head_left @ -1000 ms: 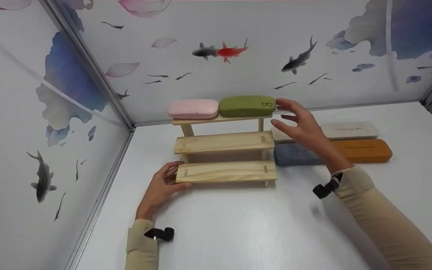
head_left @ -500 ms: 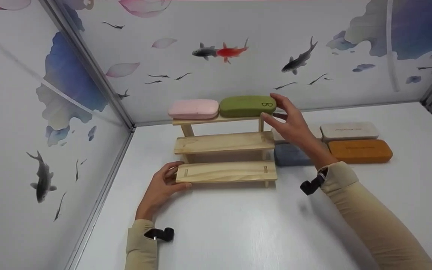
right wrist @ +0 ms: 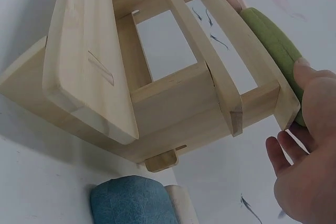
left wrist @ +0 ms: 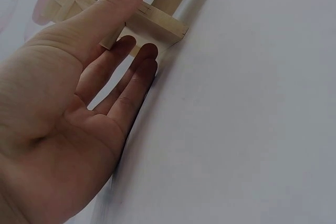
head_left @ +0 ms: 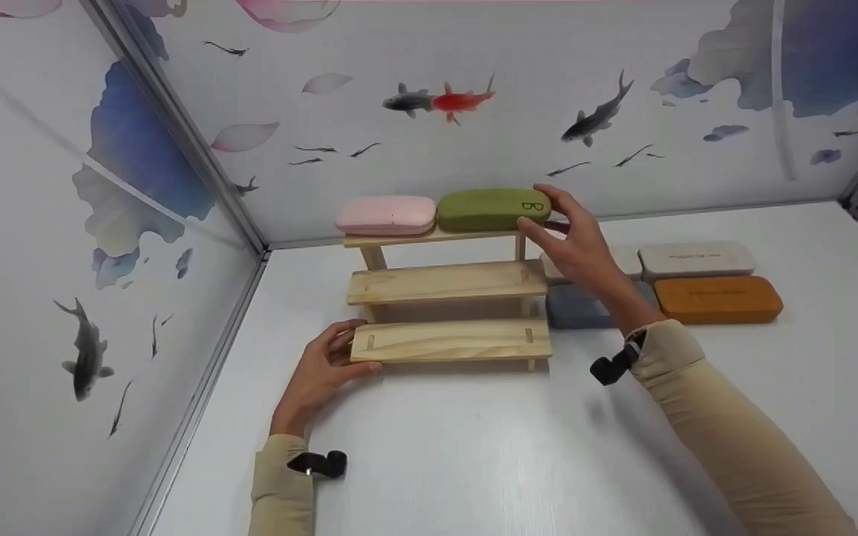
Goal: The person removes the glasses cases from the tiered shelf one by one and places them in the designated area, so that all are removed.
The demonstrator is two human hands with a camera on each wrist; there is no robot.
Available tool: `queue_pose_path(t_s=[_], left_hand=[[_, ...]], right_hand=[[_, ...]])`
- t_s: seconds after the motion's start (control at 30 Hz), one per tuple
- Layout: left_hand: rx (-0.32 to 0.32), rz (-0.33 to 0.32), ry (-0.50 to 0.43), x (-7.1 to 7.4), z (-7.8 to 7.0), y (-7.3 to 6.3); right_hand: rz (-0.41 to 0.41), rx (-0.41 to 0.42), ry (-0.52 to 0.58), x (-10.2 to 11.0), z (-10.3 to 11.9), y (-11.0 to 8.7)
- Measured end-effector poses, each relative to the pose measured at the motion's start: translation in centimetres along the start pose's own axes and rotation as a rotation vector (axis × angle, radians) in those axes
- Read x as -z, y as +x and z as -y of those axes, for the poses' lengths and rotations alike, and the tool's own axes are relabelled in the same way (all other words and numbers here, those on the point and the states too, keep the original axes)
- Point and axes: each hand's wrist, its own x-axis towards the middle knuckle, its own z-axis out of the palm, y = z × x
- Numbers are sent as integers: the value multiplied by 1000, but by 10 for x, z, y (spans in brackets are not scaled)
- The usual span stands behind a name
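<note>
A three-step wooden display rack (head_left: 451, 341) stands on the table. On its top step, a pink glasses case (head_left: 386, 216) and a green glasses case (head_left: 494, 210) lie end to end. My right hand (head_left: 582, 242) holds the green case's right end, thumb in front and fingers behind; in the right wrist view the thumb presses on the green case (right wrist: 273, 40). My left hand (head_left: 317, 376) grips the left end of the bottom step, its thumb along the front edge. The left wrist view shows the fingers beside the rack's end (left wrist: 157, 24).
Right of the rack lie a blue case (head_left: 578, 307), an orange case (head_left: 719, 299) and a white case (head_left: 697, 259). Another white case (head_left: 626, 260) is partly hidden behind my right hand. Printed walls (head_left: 474, 156) rise behind and at the left.
My right hand has moved left from beside the green glasses case and taken hold of its right end. My left hand stays on the rack.
</note>
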Motion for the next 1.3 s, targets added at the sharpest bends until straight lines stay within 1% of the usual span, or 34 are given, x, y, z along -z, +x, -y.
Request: queue_pose_path(t_s=[0.27,0.5,0.6,0.77,0.97,1.17,1.3], left_hand=[[-4,10,18,-1,-3,0],[-5,2,31,-1,-2,2],[-7,2,28,-1,-2,2],[-13,2,27,0,-1,1],[-15,-15,44,0,-1,0],[-11,-16,50,-1,0,0],[-13,-11,35,0,0,0]], right_hand=[[-36,-7,-16,4,6,-4],[-82,-17,-43,5,3,-4],[-80,-32,-43,8,4,-6],[-71,-31,-60,12,8,-11],[-68,-16,-56,18,7,-17],[-76,-4,-57,24,5,-22],[-79,2,-13,28,4,-26]])
